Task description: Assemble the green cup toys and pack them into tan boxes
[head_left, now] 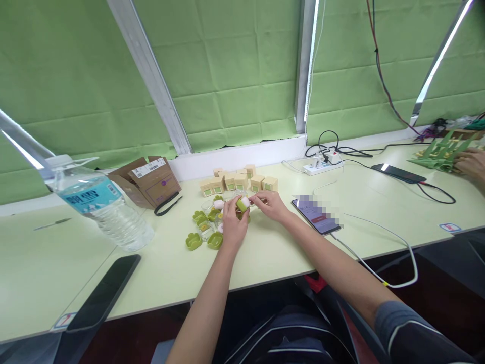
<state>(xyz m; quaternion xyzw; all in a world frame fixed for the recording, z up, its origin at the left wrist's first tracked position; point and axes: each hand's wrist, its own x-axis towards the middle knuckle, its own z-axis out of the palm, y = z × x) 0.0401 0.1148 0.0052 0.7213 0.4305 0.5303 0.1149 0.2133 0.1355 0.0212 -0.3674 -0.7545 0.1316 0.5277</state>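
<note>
My left hand is closed around a small piece, green with a pale pinkish-white end. Right beside that pale end, the thumb and fingertips of my right hand are pinched together; whatever they hold is too small to make out. Small green shaped cups lie around my left hand, among them a paw-like cup and another green cup. Clear and pale pink pieces are mixed in with them, some hidden behind my fingers.
Several small tan boxes stand behind my hands. A cardboard box, a large water bottle and a dark phone are leftward. To the right lie a lit phone, a power strip and another person's hand.
</note>
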